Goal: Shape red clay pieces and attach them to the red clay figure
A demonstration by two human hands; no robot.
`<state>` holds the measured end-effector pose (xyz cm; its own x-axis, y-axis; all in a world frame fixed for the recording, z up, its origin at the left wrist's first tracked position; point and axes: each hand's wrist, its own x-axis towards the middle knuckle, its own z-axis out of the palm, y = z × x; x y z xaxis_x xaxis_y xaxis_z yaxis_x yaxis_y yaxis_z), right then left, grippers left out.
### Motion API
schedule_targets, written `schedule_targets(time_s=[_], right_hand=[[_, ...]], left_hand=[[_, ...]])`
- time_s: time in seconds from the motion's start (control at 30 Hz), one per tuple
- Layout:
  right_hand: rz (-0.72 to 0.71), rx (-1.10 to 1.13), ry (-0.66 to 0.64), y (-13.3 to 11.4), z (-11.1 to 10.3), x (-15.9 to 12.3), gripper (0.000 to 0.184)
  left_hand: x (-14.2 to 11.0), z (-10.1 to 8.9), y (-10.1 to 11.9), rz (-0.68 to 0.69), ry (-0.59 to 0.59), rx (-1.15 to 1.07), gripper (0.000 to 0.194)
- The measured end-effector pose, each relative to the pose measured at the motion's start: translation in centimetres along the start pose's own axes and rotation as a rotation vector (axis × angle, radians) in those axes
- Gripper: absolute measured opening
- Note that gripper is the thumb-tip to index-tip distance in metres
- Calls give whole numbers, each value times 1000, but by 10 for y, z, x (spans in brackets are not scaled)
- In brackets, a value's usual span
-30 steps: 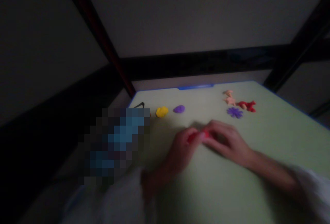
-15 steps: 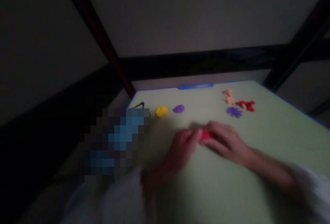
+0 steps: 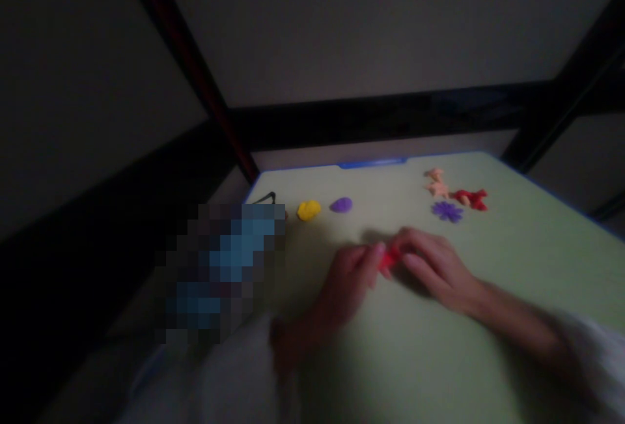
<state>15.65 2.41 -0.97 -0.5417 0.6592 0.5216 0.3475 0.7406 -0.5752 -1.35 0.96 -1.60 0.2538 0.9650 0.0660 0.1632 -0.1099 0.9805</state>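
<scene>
My left hand (image 3: 346, 281) and my right hand (image 3: 432, 264) meet over the pale green table (image 3: 439, 346), both pinching a small red piece of clay (image 3: 389, 258) between their fingertips. The clay sits just above the table surface, mostly covered by the fingers. Both sleeves are white. The picture is dim and a little blurred.
A yellow clay lump (image 3: 308, 210) and a purple lump (image 3: 340, 204) lie at the far left of the table. At the far right lie a pink clay figure (image 3: 436, 183), a red figure (image 3: 471, 198) and a purple flower shape (image 3: 446, 210). A blurred-out blue patch (image 3: 222, 268) lies left.
The red clay has shifted from between both hands toward my right fingers, and the fingers have worked it slightly. The hands stay in the same spot.
</scene>
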Motion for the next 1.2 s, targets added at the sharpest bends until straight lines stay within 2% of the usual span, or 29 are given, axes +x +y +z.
schedule_targets(time_s=[0.33, 0.47, 0.7, 1.2], right_hand=[[25, -159, 47, -3, 7, 3, 25], [28, -140, 21, 0, 9, 2, 23], [42, -123, 59, 0, 13, 2, 20], [-88, -251, 58, -3, 10, 5, 24]], left_hand=[[-1, 5, -4, -21, 5, -3, 48], [-1, 5, -2, -32, -4, 15, 49], [-2, 6, -1, -34, 6, -14, 48], [-3, 6, 1, -32, -1, -38, 45]])
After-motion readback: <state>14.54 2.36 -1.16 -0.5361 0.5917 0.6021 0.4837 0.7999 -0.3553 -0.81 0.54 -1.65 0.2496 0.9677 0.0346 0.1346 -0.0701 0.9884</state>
